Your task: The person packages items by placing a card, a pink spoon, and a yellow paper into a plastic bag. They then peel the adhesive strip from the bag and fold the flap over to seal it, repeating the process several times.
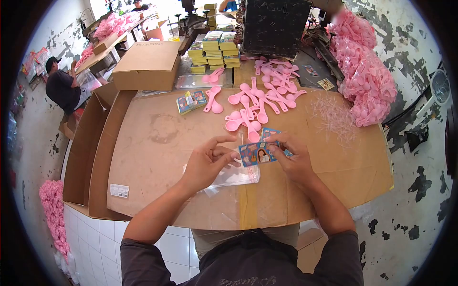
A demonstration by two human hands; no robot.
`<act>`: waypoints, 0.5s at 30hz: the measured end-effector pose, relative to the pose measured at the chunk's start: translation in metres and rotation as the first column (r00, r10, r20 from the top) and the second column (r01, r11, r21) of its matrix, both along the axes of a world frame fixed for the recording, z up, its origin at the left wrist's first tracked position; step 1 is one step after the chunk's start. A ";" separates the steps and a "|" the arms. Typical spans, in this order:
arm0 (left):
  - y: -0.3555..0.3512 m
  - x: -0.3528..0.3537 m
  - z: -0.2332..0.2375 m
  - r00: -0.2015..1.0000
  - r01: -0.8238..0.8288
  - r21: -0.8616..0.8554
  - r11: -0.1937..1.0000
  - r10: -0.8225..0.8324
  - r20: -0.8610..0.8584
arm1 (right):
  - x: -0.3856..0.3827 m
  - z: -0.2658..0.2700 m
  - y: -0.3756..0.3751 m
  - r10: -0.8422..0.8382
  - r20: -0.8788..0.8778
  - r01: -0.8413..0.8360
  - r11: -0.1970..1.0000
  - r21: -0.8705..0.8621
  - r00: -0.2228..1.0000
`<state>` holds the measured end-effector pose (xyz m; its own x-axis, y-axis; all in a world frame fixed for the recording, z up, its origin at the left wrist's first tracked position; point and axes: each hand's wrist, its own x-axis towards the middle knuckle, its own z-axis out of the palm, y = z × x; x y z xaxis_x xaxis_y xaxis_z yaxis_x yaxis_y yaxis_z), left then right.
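My right hand [295, 161] pinches a blue printed card [250, 155] with a picture of a person on it. More blue printed card shows behind it, next to my right fingers. My left hand [208, 161] hovers at the card's left edge, its fingers curved and apart with nothing between them. Beneath both hands lies a pile of clear plastic bags [234, 177] on the cardboard-covered table [152, 162]. Just beyond the card are loose pink measuring spoons [261, 102]. A banded bundle of similar cards [191, 103] rests farther left.
Stacked card bundles [213, 50] stand at the back beside a closed carton [148, 59]. An open cardboard box [88, 157] runs along the left edge. Clear plastic strips [336, 117] are scattered right, near bagged pink spoons [365, 71]. Another person [64, 86] works at far left.
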<state>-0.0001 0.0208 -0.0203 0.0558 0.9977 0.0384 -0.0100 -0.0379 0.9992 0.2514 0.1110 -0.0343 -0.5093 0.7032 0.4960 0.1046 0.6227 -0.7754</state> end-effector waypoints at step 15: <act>-0.007 0.004 0.002 0.985 0.147 -0.015 0.989 -0.148 -0.088 | -0.024 0.002 0.011 0.063 0.095 -0.039 0.971 -0.234 0.993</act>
<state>0.0040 0.0135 -0.0185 0.2052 0.9786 0.0180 0.0737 -0.0338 0.9967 0.2276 0.1217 -0.0318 -0.5867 0.7645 0.2669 0.1627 0.4342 -0.8860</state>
